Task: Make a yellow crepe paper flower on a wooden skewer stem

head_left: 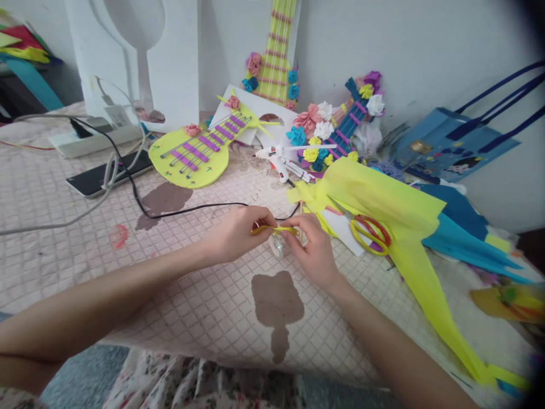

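Note:
A small yellow paper strip (283, 229) is stretched between my two hands above the middle of the table. My left hand (244, 232) pinches its left end, and my right hand (311, 247) pinches the right end. Just under the strip, between the hands, lies a small clear roll of tape (277, 246). To the right of my right hand, scissors with yellow and red handles (371, 234) rest on a large sheet of yellow crepe paper (383, 199).
A yellow lute-shaped craft (191, 156), a white glue gun (276, 161) and paper flowers (310, 119) lie behind the hands. A phone (108, 173), power strip (97, 139) and cables are at left. A blue bag (455, 145) stands at right.

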Motion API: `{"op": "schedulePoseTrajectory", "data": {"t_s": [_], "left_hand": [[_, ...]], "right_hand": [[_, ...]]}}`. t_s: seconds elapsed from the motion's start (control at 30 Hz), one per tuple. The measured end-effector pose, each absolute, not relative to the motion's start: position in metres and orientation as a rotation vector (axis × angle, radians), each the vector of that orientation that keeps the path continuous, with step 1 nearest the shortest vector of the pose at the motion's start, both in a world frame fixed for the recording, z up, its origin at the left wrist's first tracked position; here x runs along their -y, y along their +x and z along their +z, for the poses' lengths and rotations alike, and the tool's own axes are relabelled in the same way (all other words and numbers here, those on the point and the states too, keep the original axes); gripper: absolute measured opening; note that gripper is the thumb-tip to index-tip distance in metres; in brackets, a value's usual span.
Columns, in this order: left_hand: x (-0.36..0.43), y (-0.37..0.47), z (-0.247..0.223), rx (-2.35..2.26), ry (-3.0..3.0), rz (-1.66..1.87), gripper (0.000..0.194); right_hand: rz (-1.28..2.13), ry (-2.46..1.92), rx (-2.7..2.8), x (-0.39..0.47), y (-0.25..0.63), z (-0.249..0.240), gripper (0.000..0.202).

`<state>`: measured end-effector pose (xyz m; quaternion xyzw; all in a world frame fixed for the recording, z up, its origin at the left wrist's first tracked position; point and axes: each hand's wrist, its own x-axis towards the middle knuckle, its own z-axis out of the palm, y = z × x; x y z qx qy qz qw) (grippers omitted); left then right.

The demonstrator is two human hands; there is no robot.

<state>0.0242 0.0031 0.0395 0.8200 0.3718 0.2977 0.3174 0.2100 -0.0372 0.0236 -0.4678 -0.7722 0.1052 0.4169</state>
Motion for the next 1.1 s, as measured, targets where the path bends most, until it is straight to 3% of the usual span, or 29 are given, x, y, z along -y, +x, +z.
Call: {"op": "schedulePoseTrajectory", "data": {"t_s": [0.4, 0.73, 0.93, 1.1], "left_hand": [[-0.0031, 0.0236, 0.0427, -0.895, 2.015, 0.703, 0.02], [-0.0056, 0.0239, 0.0434, -0.902, 2.08, 0.673, 0.012], [-0.0068, 0.026, 0.0379, -0.852, 1.911, 0.642, 0.016], [-0.01, 0.0268, 0.0353, -0.742, 1.522, 0.616, 0.02]], "right_hand": [[0.297, -1.176, 1.908, 0.0404, 0.2081, 0.0295, 0.004], [0.502, -1.217, 1.859, 0.0436, 0.2078, 0.0284, 0.005], [0.54, -1.225, 1.797, 0.0437, 0.2072, 0.0261, 0.006], [0.516, -1.135, 1.9, 0.0428, 0.2104, 0.0297, 0.018]]}}
